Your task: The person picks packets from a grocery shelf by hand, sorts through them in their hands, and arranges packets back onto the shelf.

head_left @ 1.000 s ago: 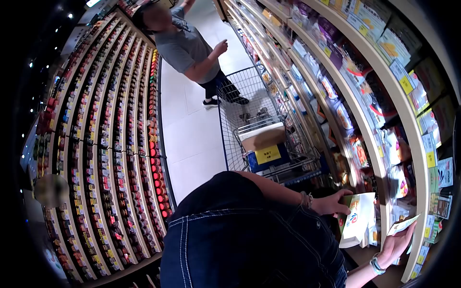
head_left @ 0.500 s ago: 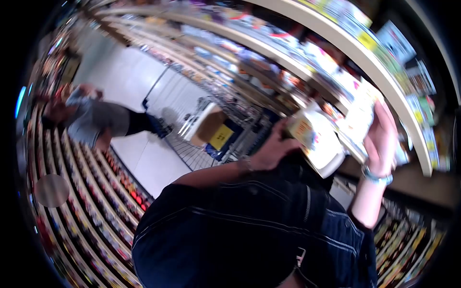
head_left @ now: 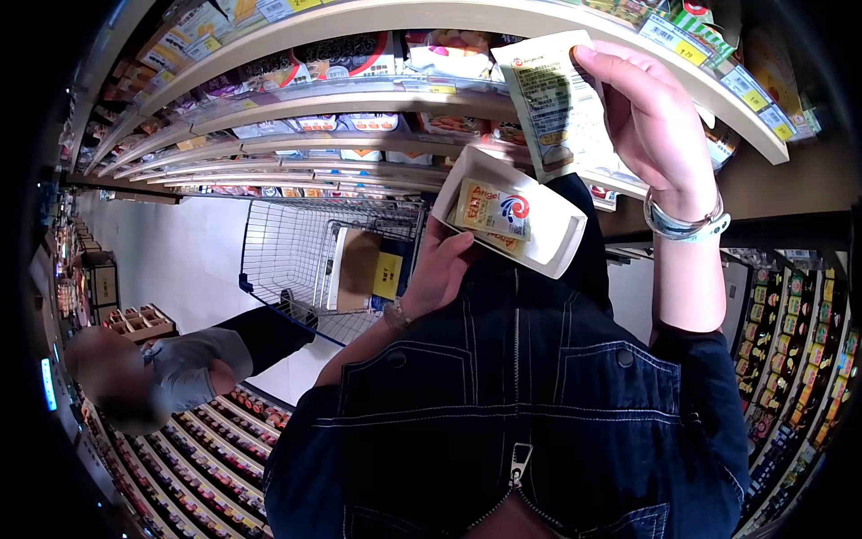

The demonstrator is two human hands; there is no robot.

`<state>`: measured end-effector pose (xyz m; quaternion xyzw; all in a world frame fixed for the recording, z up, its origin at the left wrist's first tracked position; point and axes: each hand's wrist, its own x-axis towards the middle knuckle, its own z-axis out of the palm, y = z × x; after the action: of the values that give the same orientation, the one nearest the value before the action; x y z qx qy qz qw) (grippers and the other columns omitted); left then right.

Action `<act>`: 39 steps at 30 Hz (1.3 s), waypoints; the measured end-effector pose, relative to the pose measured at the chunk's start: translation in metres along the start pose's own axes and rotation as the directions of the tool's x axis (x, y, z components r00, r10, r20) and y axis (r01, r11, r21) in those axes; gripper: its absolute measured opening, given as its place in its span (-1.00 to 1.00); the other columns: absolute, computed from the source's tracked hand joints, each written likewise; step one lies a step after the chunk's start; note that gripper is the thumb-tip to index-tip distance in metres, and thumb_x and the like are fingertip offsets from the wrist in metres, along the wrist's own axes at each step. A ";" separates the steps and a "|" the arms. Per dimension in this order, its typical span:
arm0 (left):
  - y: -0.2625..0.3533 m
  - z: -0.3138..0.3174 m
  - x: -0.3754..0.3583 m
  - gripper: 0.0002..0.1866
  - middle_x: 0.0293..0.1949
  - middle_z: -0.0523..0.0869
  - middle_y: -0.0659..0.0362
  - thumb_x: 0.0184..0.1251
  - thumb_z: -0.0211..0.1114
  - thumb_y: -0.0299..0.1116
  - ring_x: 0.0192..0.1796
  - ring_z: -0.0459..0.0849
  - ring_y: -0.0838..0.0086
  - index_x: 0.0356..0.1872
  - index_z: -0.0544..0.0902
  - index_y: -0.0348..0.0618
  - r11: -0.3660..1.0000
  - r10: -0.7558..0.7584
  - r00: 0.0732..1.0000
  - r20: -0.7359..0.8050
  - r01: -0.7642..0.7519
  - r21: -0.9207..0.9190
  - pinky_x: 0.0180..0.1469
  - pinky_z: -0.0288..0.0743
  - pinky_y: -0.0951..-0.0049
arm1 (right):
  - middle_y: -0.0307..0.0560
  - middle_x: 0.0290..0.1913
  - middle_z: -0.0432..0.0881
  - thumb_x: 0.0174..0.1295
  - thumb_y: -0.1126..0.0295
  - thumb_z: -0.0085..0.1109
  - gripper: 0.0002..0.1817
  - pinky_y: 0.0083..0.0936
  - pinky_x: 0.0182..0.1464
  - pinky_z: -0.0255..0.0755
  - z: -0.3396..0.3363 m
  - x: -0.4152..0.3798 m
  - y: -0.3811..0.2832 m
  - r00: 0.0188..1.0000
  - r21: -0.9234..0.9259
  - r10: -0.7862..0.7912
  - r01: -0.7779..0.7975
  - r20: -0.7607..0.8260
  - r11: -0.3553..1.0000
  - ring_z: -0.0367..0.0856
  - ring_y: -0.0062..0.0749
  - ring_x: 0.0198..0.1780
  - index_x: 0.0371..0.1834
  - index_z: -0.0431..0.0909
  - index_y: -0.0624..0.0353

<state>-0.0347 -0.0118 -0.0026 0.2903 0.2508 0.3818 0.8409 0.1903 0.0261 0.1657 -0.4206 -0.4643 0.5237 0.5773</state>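
My left hand (head_left: 437, 277) grips a small open white carton (head_left: 561, 226) by its side, in front of my chest. Inside lie a few cream-coloured sachets (head_left: 489, 212) marked "Angel", bunched at the carton's left end. Up and to the right, my right hand (head_left: 654, 117) pinches one sachet (head_left: 549, 108) between thumb and fingers. The face covered in small print and a table is turned towards me. This sachet is above and apart from the carton.
Shelves of packaged food (head_left: 359, 56) curve across the front, with price labels (head_left: 678, 40) along their edges. A wire shopping cart (head_left: 278, 238) carrying a box stands at the left. Beyond it, another person (head_left: 202, 364) is in the aisle beside stocked shelves.
My view has turned and the blur is gone. The sachet in my right hand has come nearer the carton, printed side now readable. The carton is tilted so its inside shows.
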 end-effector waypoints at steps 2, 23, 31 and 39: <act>-0.003 -0.003 0.002 -0.41 0.17 0.27 0.06 0.19 0.02 -0.47 0.20 0.32 0.26 0.26 0.04 -0.02 1.000 -0.013 1.000 -0.001 0.013 0.006 0.21 0.23 0.14 | -0.34 -0.57 0.49 0.16 0.29 0.07 -0.72 -0.86 -0.62 0.10 -0.004 0.000 0.002 1.000 -0.065 -0.018 0.017 -0.017 0.998 0.28 -0.83 -0.63 -0.24 0.57 0.30; -0.001 -0.002 0.000 -0.42 0.18 0.28 0.05 0.15 0.05 -0.42 0.22 0.28 0.22 0.24 0.12 -0.09 0.999 -0.032 0.999 -0.015 0.031 -0.032 0.24 0.17 0.11 | -0.34 -0.56 0.52 0.25 0.29 0.00 -0.75 -0.81 -0.50 0.29 -0.023 0.009 -0.039 0.964 -0.663 0.078 0.116 0.255 0.740 0.37 -0.82 -0.56 -0.29 0.58 0.26; 0.002 -0.010 0.004 -0.47 0.13 0.32 0.07 0.14 0.00 -0.57 0.17 0.35 0.26 0.17 0.15 -0.02 0.987 -0.077 0.997 -0.002 0.076 -0.145 0.20 0.25 0.15 | -0.30 -0.50 0.54 0.17 0.31 0.12 -0.75 -0.72 -0.34 0.33 -0.086 -0.013 -0.079 0.818 -0.776 -0.564 0.284 -0.111 0.564 0.45 -0.68 -0.42 -0.25 0.57 0.30; 0.002 -0.008 0.008 -0.48 0.12 0.33 0.06 0.15 -0.01 -0.56 0.17 0.36 0.25 0.18 0.15 -0.03 0.982 -0.091 0.995 0.048 0.098 -0.162 0.20 0.26 0.17 | -0.16 -0.34 0.60 0.25 0.36 0.00 -0.76 -0.64 -0.18 0.50 -0.150 -0.002 -0.093 0.644 -0.490 -0.693 0.512 -0.324 0.705 0.55 -0.60 -0.38 -0.19 0.50 0.35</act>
<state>-0.0360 -0.0020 -0.0082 0.2153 0.2151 0.3548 0.8840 0.3564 0.0148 0.2236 -0.4515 -0.5047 0.0808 0.7314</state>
